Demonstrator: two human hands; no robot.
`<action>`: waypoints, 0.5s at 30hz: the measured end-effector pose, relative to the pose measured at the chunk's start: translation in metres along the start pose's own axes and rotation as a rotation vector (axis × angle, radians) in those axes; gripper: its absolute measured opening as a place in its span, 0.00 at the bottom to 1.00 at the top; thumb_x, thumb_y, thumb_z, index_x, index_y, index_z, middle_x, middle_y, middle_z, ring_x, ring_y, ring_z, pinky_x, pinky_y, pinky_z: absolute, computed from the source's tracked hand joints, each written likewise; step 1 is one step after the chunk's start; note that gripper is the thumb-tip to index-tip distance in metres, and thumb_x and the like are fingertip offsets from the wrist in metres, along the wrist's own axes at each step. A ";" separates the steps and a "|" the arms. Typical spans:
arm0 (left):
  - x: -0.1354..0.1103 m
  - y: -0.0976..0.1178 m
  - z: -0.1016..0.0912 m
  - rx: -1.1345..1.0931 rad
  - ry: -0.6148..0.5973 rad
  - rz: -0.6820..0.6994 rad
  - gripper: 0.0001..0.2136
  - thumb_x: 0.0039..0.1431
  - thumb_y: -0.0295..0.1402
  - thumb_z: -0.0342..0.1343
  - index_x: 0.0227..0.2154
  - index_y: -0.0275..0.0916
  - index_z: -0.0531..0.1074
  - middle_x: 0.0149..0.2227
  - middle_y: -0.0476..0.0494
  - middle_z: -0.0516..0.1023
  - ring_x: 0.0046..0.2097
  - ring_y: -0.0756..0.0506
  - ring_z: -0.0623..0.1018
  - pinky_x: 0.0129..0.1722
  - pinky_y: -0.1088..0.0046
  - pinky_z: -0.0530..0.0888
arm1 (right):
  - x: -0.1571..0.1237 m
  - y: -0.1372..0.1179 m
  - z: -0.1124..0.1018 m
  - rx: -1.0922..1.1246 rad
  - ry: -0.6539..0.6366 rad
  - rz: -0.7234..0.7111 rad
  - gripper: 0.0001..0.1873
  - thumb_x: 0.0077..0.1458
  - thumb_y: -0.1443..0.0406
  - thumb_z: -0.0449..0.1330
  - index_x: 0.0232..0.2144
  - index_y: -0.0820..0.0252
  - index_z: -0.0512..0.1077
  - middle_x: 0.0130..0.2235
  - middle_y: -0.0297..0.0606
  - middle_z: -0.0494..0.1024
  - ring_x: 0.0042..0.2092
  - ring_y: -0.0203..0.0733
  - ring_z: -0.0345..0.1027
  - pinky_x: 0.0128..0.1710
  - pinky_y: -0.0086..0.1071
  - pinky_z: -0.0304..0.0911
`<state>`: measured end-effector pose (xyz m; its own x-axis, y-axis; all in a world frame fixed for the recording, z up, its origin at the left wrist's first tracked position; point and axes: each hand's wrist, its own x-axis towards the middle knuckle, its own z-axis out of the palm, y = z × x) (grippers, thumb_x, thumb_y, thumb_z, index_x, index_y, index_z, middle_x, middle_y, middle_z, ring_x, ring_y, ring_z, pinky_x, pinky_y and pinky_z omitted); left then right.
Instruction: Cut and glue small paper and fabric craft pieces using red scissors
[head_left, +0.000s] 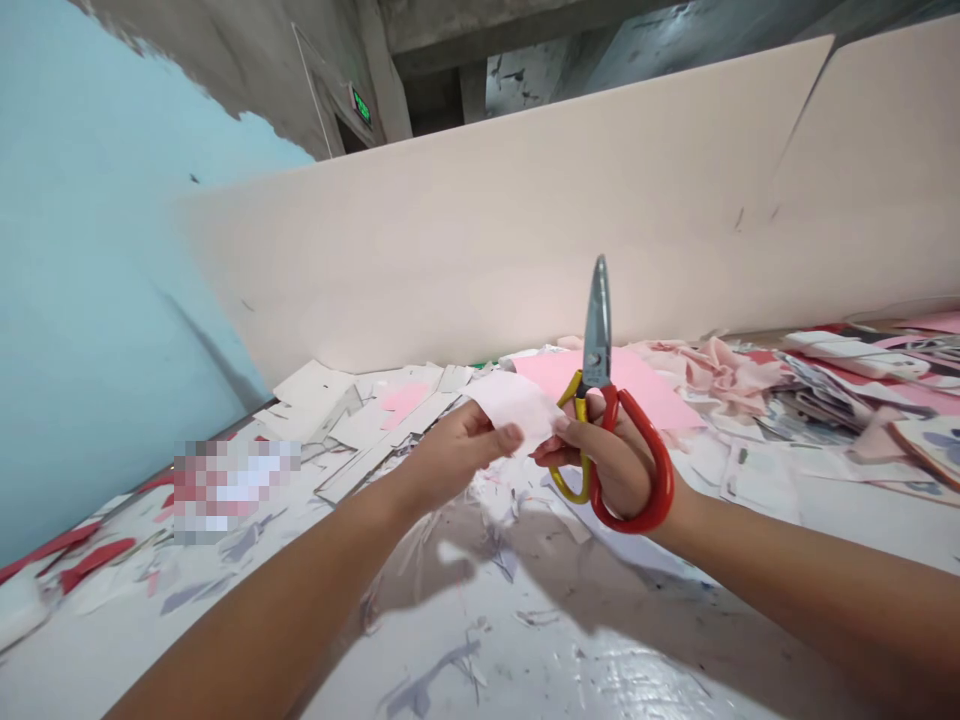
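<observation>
My left hand [457, 450] pinches the left side of a small pale pink sheet of paper [517, 400] between thumb and fingers. The sheet is held up above the table. In my right hand [615, 460] are scissors [598, 330] with one red and one yellow handle loop; their blades are closed and point upward. The thumb and fingertip of that same hand also touch the right edge of the paper. Behind the hands lies a larger bright pink sheet [645, 385].
Scraps of white, pink and red paper cover the table [555, 640]. White card pieces [315, 395] lie at the left, crumpled pink material [712, 370] at the right. A pale panel [487, 250] stands behind the table; a blue wall [112, 250] is at the left.
</observation>
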<state>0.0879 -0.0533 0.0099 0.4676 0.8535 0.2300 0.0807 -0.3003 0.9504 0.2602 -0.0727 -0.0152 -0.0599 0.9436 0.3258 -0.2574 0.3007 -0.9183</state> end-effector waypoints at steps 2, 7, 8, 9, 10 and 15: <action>0.004 -0.001 -0.006 -0.104 0.074 -0.008 0.13 0.48 0.42 0.58 0.34 0.41 0.70 0.31 0.49 0.72 0.31 0.52 0.69 0.28 0.77 0.64 | 0.002 0.001 -0.003 -0.072 -0.024 0.009 0.07 0.50 0.64 0.56 0.24 0.59 0.64 0.24 0.32 0.72 0.30 0.39 0.71 0.33 0.35 0.70; 0.011 -0.003 -0.018 -0.177 0.246 0.005 0.09 0.47 0.36 0.59 0.30 0.40 0.69 0.27 0.51 0.70 0.29 0.53 0.69 0.27 0.77 0.64 | 0.004 0.006 -0.008 -0.238 -0.060 -0.048 0.07 0.50 0.63 0.55 0.23 0.58 0.63 0.26 0.30 0.68 0.30 0.38 0.69 0.34 0.35 0.69; 0.012 -0.003 -0.020 -0.149 0.264 0.010 0.08 0.47 0.35 0.59 0.30 0.40 0.69 0.26 0.52 0.70 0.28 0.53 0.68 0.26 0.77 0.64 | 0.005 0.006 -0.008 -0.254 -0.051 -0.068 0.07 0.50 0.63 0.55 0.23 0.58 0.63 0.26 0.30 0.68 0.29 0.37 0.68 0.33 0.34 0.69; 0.013 -0.003 -0.021 -0.114 0.279 0.015 0.07 0.47 0.35 0.59 0.28 0.39 0.69 0.25 0.52 0.70 0.27 0.53 0.68 0.25 0.78 0.63 | 0.005 0.007 -0.009 -0.258 -0.036 -0.085 0.08 0.50 0.62 0.55 0.22 0.57 0.62 0.25 0.29 0.67 0.29 0.36 0.67 0.32 0.33 0.68; 0.012 -0.003 -0.022 -0.077 0.292 0.022 0.07 0.46 0.34 0.59 0.28 0.39 0.69 0.23 0.52 0.70 0.26 0.54 0.68 0.24 0.78 0.63 | 0.006 0.008 -0.009 -0.248 -0.018 -0.093 0.09 0.50 0.62 0.55 0.21 0.57 0.61 0.25 0.29 0.66 0.28 0.35 0.66 0.31 0.31 0.67; 0.009 -0.002 -0.017 0.002 0.335 0.064 0.10 0.46 0.38 0.59 0.29 0.39 0.69 0.23 0.52 0.72 0.25 0.53 0.69 0.24 0.78 0.66 | 0.012 0.010 -0.010 -0.242 0.095 -0.057 0.11 0.45 0.59 0.60 0.24 0.57 0.63 0.23 0.29 0.66 0.25 0.36 0.65 0.27 0.31 0.64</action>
<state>0.0772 -0.0377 0.0133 0.1564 0.9254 0.3451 0.0625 -0.3580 0.9316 0.2664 -0.0570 -0.0222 0.0423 0.9296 0.3662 -0.0189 0.3672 -0.9299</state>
